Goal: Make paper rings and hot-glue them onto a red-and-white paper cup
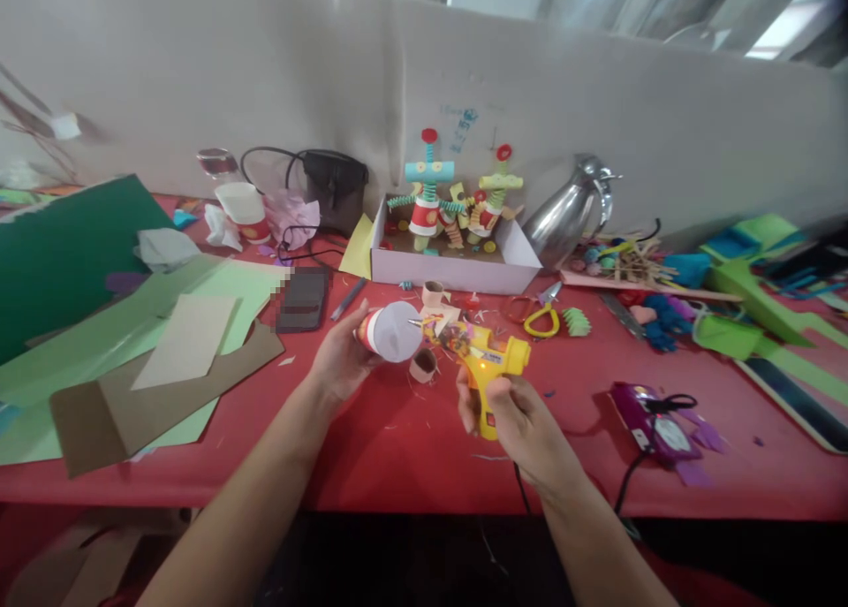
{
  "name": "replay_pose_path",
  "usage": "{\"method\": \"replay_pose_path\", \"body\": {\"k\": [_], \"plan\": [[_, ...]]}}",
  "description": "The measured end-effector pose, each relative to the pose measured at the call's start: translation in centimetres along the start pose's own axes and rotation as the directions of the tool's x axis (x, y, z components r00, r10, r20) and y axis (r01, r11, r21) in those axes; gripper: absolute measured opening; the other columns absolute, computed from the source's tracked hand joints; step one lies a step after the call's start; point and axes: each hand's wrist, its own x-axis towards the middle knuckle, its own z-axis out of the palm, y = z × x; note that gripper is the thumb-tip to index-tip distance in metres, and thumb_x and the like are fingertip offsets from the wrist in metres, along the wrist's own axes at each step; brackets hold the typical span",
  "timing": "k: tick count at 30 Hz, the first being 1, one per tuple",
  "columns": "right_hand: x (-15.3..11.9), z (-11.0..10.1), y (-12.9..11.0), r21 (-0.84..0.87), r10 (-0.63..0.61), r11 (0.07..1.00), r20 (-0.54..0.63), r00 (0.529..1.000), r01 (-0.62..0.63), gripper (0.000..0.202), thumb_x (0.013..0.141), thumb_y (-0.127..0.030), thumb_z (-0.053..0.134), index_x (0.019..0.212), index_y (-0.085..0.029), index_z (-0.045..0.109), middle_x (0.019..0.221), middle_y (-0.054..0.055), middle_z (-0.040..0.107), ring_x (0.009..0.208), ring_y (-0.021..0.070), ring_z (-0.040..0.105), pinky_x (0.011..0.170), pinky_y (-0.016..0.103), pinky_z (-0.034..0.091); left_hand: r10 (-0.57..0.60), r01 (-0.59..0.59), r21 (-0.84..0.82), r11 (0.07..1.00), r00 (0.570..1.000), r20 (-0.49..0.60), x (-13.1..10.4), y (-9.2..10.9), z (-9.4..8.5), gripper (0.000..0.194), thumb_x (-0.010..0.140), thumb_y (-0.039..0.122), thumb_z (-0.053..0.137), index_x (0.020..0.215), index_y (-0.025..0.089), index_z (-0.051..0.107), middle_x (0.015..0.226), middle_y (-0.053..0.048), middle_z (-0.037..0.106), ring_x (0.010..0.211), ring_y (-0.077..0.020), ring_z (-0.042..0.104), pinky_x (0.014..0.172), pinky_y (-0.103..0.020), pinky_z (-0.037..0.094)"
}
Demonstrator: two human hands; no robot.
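Note:
My left hand [341,355] is wrapped round a red and white paper cup [396,331], tilted so that its pale grey round end faces right. In my right hand [513,413] is a yellow hot glue gun [494,368], its metal nozzle pointing left at the edge of that round end. Whether the nozzle touches the cup I cannot tell. Below the nozzle stands a short brown paper tube [423,366], and another tube [434,294] sits behind. Yellow-handled scissors [541,321] lie beyond the glue gun, beside a folded green paper piece [576,322].
A white box [457,273] at the back holds paper-cup figures [425,216]. To its right leans a steel jug [570,209]. Green paper sheets [245,284] and a dark phone [303,299] lie left. A purple power strip [653,426] with black cords is at right.

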Motion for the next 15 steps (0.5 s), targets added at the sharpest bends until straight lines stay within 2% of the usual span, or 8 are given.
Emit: {"method": "replay_pose_path", "body": {"k": [7,15], "plan": [[-0.1,-0.1,0.2,0.002,0.065,0.998,0.003,0.998,-0.065,0.058,0.089,-0.077,0.044,0.086,-0.020,0.057,0.058,-0.002,0.055,0.052,0.0135,0.052,0.055,0.028,0.043,0.003,-0.003,0.008,1.000,1.000,0.004,0.1,-0.1,-0.1,0.031,0.090,0.036,0.063,0.103,0.010,0.072,0.075,-0.007,0.073,0.057,-0.0158,0.067,0.045,-0.023,0.050],[-0.3,-0.3,1.2,-0.070,0.043,0.997,0.010,0.999,-0.042,0.050,0.096,-0.066,0.042,0.090,-0.020,0.059,0.057,-0.002,0.056,0.055,0.0135,0.051,0.058,0.028,0.039,-0.001,0.001,-0.010,1.000,1.000,-0.007,0.0,-0.2,-0.2,0.023,0.090,0.035,0.064,0.093,0.014,0.071,0.070,-0.004,0.071,0.053,-0.0151,0.065,0.044,-0.023,0.050]]}}
